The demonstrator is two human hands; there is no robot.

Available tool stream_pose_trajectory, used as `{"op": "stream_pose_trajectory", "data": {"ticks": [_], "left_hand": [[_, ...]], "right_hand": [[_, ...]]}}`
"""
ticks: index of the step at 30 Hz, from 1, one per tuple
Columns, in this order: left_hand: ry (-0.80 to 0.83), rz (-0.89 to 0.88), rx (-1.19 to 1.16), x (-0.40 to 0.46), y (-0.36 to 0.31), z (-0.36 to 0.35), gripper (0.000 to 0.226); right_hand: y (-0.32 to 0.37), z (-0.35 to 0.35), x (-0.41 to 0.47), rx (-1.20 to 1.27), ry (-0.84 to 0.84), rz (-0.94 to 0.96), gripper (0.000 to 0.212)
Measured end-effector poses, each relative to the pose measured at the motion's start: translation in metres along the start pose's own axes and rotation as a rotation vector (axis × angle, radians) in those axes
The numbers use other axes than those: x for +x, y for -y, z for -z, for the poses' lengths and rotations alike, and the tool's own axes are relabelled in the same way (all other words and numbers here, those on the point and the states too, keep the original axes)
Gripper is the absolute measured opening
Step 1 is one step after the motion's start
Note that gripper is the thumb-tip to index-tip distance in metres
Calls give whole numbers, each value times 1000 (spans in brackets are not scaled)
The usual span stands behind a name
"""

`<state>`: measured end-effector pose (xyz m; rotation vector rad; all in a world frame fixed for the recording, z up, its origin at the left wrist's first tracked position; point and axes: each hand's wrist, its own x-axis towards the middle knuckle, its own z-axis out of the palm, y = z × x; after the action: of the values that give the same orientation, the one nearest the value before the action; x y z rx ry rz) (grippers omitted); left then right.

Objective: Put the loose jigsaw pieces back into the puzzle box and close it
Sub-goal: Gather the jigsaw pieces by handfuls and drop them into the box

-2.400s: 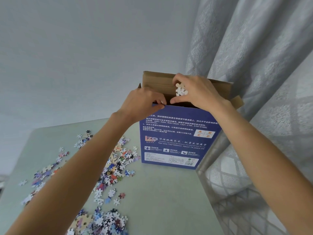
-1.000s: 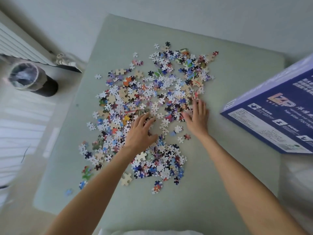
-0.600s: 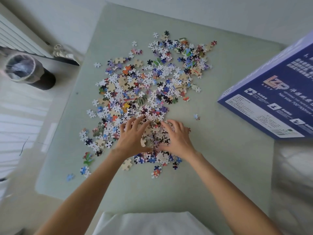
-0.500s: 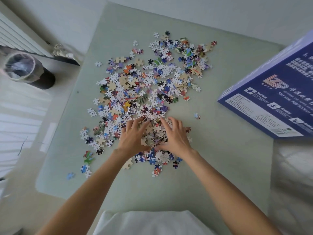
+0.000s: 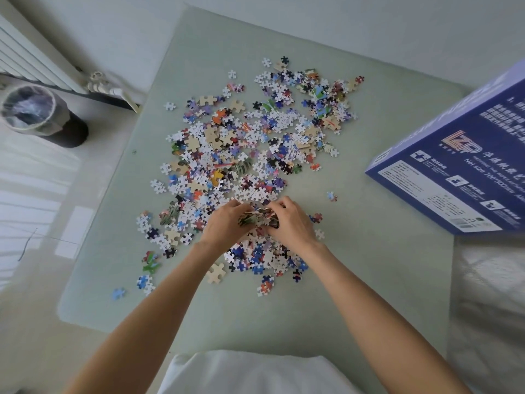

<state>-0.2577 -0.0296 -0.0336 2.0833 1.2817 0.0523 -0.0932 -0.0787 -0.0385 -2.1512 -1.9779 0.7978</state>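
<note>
My left hand and right hand cup clump of jigsaw pieces on worktop. Most pieces unpacked. Box at right, closing pending.

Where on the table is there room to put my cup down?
Bare table lies between the puzzle pieces and the blue box, and along the near edge by the arms. The middle is crowded where both hands gather pieces.

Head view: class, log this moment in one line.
left hand + right hand: gripping puzzle pieces | puzzle box: right, apart | stage: gathering
</note>
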Motion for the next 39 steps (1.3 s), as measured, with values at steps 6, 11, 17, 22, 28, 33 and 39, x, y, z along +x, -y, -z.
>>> {"op": "stream_pose_trajectory", "data": {"ticks": [6, 11, 17, 22, 28, 33, 39], "left_hand": [[-17, 64, 13, 4, 4, 9, 19], [-5, 71, 40, 8, 6, 12, 14], [-15, 101, 11, 12, 3, 17, 14], [-66, 73, 17, 9, -3, 27, 20], [-63, -96, 162, 9, -12, 38, 25], [-119, -302, 93, 16, -60, 66, 25], [-242, -628, -160, 24, -188, 121, 24]], "right_hand": [[-1, 8, 1, 47, -26, -12, 41], [-4, 15, -2, 129, -59, -28, 41], [-9, 18, -2, 150, -92, -107, 33], [-15, 26, -9, 219, -136, -126, 26], [-25, 63, -35, 94, -112, -61, 25], [-36, 142, -75, 144, -233, 28, 23], [-53, 284, -130, 224, -682, 62, 21]]}}
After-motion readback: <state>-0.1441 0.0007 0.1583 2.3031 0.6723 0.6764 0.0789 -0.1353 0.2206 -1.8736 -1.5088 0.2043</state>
